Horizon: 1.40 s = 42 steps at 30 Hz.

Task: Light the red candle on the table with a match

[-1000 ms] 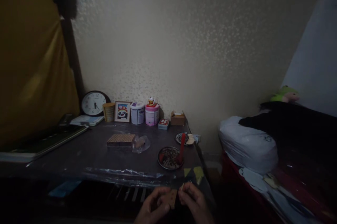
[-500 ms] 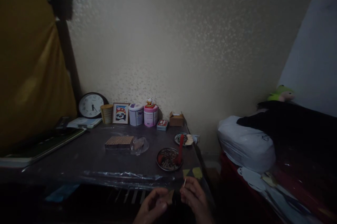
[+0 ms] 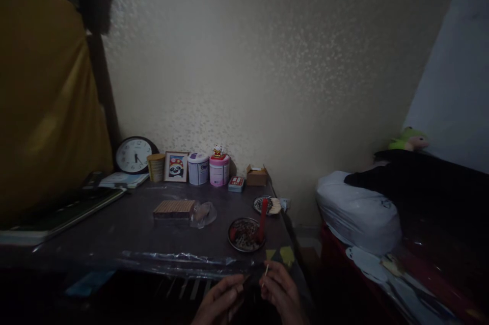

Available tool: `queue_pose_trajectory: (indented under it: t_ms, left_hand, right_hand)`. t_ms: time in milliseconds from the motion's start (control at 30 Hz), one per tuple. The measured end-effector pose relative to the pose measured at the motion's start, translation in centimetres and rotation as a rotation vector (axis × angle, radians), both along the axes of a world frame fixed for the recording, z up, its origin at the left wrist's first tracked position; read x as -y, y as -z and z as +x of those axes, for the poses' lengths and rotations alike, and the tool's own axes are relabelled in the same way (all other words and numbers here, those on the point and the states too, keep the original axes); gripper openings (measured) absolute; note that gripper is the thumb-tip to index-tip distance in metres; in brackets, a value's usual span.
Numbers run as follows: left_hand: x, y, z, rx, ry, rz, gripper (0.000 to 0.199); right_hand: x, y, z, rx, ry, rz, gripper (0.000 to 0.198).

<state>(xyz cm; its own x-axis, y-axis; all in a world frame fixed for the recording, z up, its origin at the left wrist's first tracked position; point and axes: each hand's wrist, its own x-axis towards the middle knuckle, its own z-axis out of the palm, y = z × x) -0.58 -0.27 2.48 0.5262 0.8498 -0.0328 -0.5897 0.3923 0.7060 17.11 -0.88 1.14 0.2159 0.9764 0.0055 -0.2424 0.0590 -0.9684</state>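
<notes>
Brown and thin, a small piece (image 3: 247, 278) juts nearly edge-on from the left hand (image 3: 221, 298), its fingertips pinched closed on it, in the head view. Just beside, the right hand (image 3: 281, 292) pinches a pale stick (image 3: 266, 269) between closed fingertips. Beyond both hands' fingers sits a round dish (image 3: 246, 251) with a red spoon (image 3: 263, 215).

Brn card (image 3: 247, 278) in L hand (image 3: 220, 297) now ~edge-on; stick (image 3: 266, 269) in R hand (image 3: 281, 289) more vis.

Two hands (image 3: 221, 298) (image 3: 281, 290), two dishes (image 3: 246, 250) (image 3: 258, 211), one clock (image 3: 130, 155), one picture frame (image 3: 176, 167)
</notes>
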Motion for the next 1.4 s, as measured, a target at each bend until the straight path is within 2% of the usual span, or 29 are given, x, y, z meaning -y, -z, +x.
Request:
queue_pose_trajectory:
  t_ms: [267,467,633,767,933,1033,1167,1267,1400]
  left_hand:
    - [0.1,0.1,-0.6,-0.028,0.004,0.027,0.039]
    - [-0.3,0.4,-0.2,-0.006,0.031,0.042,0.032]
    - [0.3,-0.5,-0.3,0.006,-0.010,-0.021,0.029]
    - [0.6,-1.1,-0.4,-0.023,-0.054,-0.034,0.033]
    - [-0.4,-0.2,0.1,-0.035,-0.068,-0.009,0.031]
    - [-0.9,0.7,0.2,-0.009,-0.094,0.008,0.032]
    - [-1.2,1.7,0.2,-0.041,-0.142,0.048,0.032]
    - [-1.4,2.1,0.2,-0.140,-0.166,0.115,0.032]
    - [-1.3,2.1,0.3,-0.201,-0.175,0.162,0.033]
  right_hand:
    - [0.1,0.4,-0.1,-0.028,0.003,0.059,0.035]
    - [0.6,-0.2,-0.3,-0.064,0.033,0.059,0.031]
    - [0.7,-0.5,-0.1,-0.035,0.082,0.074,0.032]
    - [0.5,-1.9,0.2,0.109,0.204,0.147,0.032]
    - [0.5,-3.7,-0.8,0.355,0.335,0.330,0.024]
    - [0.6,-3.3,-1.9,0.558,0.395,0.479,0.013]
    - [1.1,-1.7,-2.4,0.841,0.367,0.662,0.008]
    - [1.3,-1.0,-2.3,0.945,0.367,0.703,0.010]
    - [1.5,-1.0,-2.1,0.982,0.371,0.714,0.010]
